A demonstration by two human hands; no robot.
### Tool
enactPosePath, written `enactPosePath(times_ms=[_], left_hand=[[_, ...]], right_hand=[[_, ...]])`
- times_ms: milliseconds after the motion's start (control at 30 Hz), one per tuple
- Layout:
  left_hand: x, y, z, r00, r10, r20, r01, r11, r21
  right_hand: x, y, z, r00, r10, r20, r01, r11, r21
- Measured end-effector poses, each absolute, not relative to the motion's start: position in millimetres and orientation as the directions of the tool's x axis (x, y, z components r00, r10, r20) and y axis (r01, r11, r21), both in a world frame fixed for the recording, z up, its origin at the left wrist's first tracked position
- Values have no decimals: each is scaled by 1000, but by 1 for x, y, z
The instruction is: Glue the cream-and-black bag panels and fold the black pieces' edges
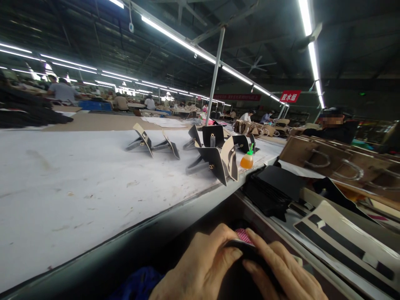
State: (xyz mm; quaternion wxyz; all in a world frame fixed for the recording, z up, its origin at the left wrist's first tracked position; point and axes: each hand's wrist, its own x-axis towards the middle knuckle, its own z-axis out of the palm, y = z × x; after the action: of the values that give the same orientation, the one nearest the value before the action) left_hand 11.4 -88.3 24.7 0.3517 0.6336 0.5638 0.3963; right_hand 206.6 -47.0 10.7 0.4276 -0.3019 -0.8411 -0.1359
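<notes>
Large hall, dark ceiling (93,35); rows of lit tube lights (179,39) running near to far. Ceiling fan (255,65) overhead, right. White tabletop (78,171) at left, surface stained; pale metal post (215,75) beyond. Red sign (290,96) hangs far right. Bright patches far left, source unclear.

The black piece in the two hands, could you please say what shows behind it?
A pink checked patch shows beyond its upper edge; the black piece, left hand and right hand cover the rest.
</notes>
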Motion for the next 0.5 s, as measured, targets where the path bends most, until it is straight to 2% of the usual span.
enactPosePath(times_ms=[100,300,500], left_hand=[[13,-89,22,10,986,165,430,-154,890],[10,-82,6,-9,976,219,442,-192,876],[2,-79,-2,-172,913,370,338,-298,893]], right_hand=[[203,-49,12,-383,397,834,688,725,-29],[201,-49,10,-349,404,845,692,720,-58],[210,-52,8,-185,508,841,689,677,-257]])
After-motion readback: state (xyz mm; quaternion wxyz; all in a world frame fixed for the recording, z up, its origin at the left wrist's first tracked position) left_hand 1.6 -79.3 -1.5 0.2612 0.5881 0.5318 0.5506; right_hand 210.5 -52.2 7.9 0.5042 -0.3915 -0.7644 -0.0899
